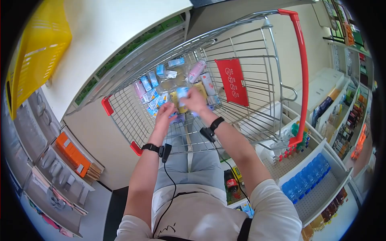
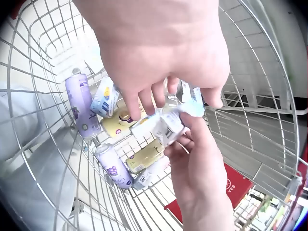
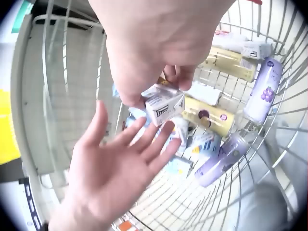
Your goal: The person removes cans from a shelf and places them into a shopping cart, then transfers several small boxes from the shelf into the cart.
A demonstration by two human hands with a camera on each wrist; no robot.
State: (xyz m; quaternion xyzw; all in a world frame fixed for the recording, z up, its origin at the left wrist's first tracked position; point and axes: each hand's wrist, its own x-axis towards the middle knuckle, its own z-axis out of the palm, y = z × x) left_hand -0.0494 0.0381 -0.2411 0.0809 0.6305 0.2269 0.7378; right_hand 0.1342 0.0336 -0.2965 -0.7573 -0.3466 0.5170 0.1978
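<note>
My right hand (image 1: 194, 99) pinches a small blue-and-white drink carton (image 3: 165, 107) between thumb and fingers, above the goods in a wire shopping cart (image 1: 132, 124). Beside it, my left hand (image 3: 120, 163) is held palm up with its fingers spread and nothing in them, close to the carton's end in the right wrist view. Under both hands lie several similar cartons (image 1: 153, 78), purple cans with grape pictures (image 2: 83, 103) and yellow cans (image 3: 209, 115). Pink cans (image 1: 197, 71) lie toward the cart's far side.
A red sign (image 1: 232, 82) hangs on the cart's side, and its red handle (image 1: 302, 72) stands at right. At upper left, a yellow basket (image 1: 40, 48) sits by a white counter (image 1: 96, 28). Shelves with blue-capped water bottles (image 1: 305, 178) are at lower right; orange boxes (image 1: 72, 154) stand at left.
</note>
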